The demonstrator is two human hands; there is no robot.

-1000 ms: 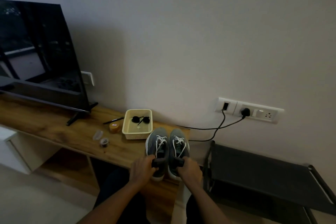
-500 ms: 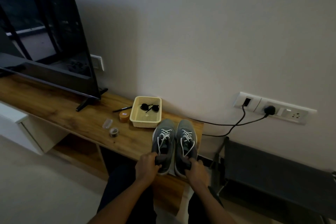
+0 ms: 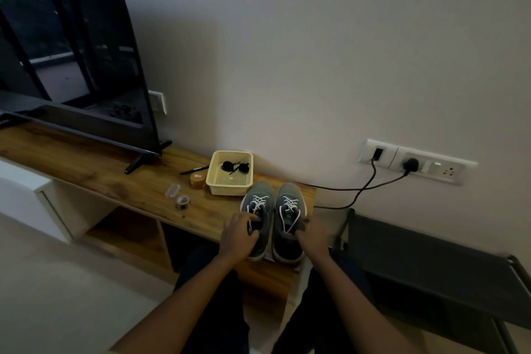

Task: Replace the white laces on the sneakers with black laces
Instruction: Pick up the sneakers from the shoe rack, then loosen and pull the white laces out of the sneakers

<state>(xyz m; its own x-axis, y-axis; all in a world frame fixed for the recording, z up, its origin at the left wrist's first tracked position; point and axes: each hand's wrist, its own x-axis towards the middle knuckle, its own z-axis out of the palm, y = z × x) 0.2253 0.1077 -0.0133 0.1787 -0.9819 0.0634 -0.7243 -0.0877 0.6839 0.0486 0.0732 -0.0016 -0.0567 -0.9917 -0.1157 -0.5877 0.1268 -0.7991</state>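
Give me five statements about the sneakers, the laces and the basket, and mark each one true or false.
1. The left sneaker and the right sneaker both carry white laces. True.
2. The black laces lie inside the left sneaker. False: they lie inside the cream basket.
3. The left hand holds the left sneaker at its heel end, and the right hand holds the right sneaker the same way. True.
4. The basket stands to the right of the sneakers. False: it stands beyond them, to the left.
5. The sneakers' toes point at the person. False: the toes point toward the wall.
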